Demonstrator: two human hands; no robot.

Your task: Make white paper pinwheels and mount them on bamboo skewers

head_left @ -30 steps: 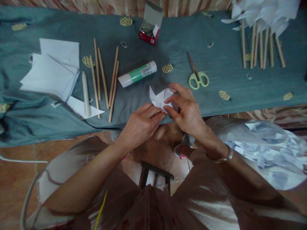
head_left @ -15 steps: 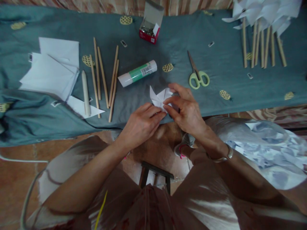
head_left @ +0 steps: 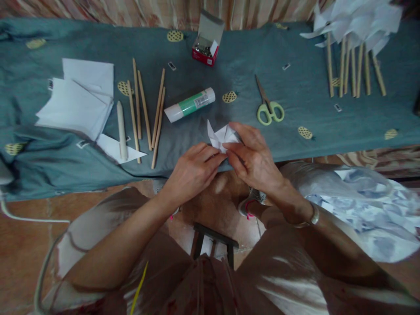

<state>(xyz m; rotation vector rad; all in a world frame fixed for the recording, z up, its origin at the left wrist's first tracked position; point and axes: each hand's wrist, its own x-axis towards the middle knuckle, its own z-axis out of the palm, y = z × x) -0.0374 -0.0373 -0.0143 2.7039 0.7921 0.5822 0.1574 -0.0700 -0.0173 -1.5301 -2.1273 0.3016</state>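
A white folded paper pinwheel [head_left: 220, 136] with pointed blades is between my hands at the table's near edge. My left hand [head_left: 197, 168] is closed on its lower left side, fingertips pressed to the paper. From the right, my right hand [head_left: 254, 155] grips it with thumb and fingers, touching the middle and the upper right blade. The fingers hide part of the paper. Just beyond the pinwheel lies a glue stick [head_left: 190, 105] with a green label. A pair of scissors [head_left: 269, 107] with light green handles rests to the right, blades pointing away.
On the green cloth [head_left: 243, 52] stands an open red box [head_left: 204, 54] of small metal pieces. Several wooden sticks [head_left: 144, 109], a pale pointed tool [head_left: 121, 131] and stacked white paper [head_left: 75, 105] lie left. Finished pinwheels [head_left: 357, 26] on sticks lie far right. A bag of paper scraps [head_left: 367, 210] sits lower right.
The camera view has shifted slightly, so the table things appear a little lower. My right fingers have drawn closer in over the pinwheel's right blade; the left hand stays on it.
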